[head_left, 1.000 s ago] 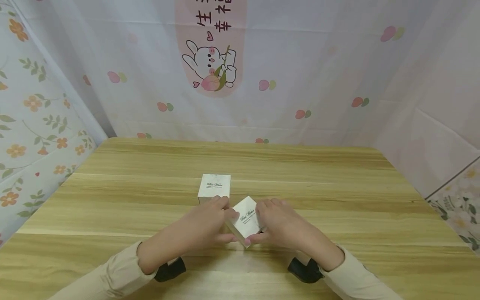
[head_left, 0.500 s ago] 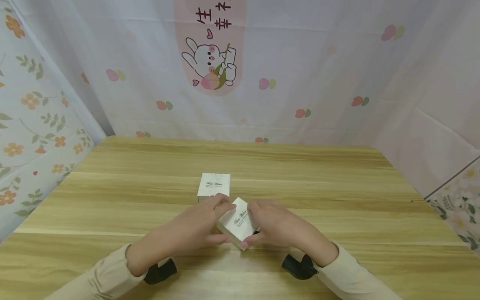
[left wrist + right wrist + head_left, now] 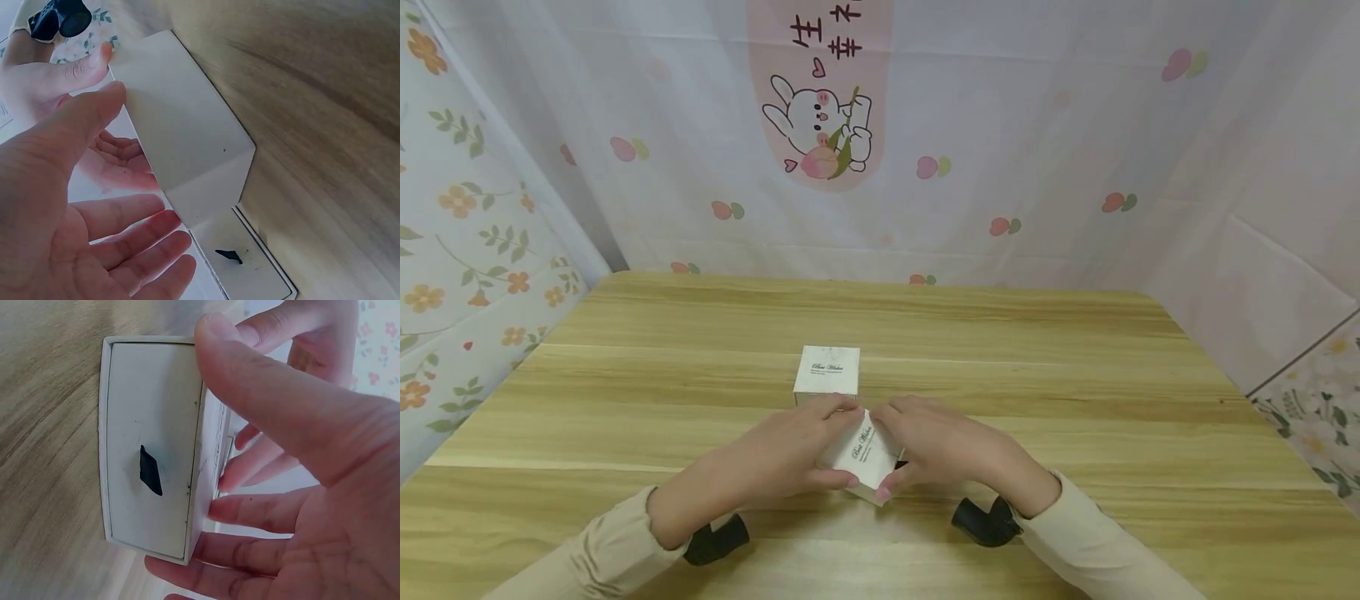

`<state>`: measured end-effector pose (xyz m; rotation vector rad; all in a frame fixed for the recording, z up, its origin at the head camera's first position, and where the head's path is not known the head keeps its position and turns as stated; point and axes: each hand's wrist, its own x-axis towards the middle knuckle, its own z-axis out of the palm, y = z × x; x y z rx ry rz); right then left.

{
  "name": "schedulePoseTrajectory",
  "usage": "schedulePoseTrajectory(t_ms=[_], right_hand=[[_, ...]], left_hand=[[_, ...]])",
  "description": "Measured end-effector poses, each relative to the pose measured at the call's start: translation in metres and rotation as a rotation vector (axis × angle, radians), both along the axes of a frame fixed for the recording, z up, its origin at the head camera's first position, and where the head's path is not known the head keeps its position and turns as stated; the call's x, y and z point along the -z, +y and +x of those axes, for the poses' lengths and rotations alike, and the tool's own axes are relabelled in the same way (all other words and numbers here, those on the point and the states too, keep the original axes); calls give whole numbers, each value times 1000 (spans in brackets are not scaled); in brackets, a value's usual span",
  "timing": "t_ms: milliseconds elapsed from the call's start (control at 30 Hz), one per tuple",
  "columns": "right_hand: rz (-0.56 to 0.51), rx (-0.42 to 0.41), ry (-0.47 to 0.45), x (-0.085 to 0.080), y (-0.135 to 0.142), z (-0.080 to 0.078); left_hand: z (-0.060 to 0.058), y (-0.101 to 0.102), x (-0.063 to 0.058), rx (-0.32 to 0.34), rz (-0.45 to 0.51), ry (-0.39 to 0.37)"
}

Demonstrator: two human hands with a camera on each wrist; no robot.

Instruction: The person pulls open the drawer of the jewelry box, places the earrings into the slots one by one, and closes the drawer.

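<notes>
Both hands hold a small white box [image 3: 865, 456] with black script just above the wooden table [image 3: 1075, 375]. My left hand [image 3: 786, 457] grips its left side, thumb on the near edge and fingers on the far edge. On the other side my right hand [image 3: 943, 443] grips it the same way. In the left wrist view the plain white box [image 3: 187, 137] is tilted, with the left thumb [image 3: 75, 137] on it. The right wrist view shows a recessed white face of the box [image 3: 150, 450] with a small black mark, and the right thumb [image 3: 262, 381] across its edge.
A second white box [image 3: 827, 371] with the same script stands on the table just behind the hands, close to the left fingertips. Patterned cloth walls [image 3: 1000, 125] close in the table at the back and on both sides.
Both hands have carried the held box a little to the left and turned it, so it now sits closer in front of the second box. The second box has not moved.
</notes>
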<state>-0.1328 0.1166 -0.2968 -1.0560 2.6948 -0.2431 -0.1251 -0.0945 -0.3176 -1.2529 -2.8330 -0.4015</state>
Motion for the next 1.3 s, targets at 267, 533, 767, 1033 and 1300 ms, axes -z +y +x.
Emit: schedulePoseTrajectory(t_ms=[267, 533, 767, 1033, 1300], right_hand=[[15, -10, -67, -1, -2, -4], [-21, 5, -104, 1, -2, -4], [-67, 67, -121, 7, 0, -3], [-100, 122, -99, 11, -1, -2], [-94, 176, -91, 15, -9, -2]], left_hand=[[-1, -2, -1, 3, -24, -16], [-3, -3, 0, 17, 3, 21], [-2, -5, -1, -10, 7, 19], [-1, -12, 0, -61, 26, 8], [0, -20, 0, -97, 4, -13]])
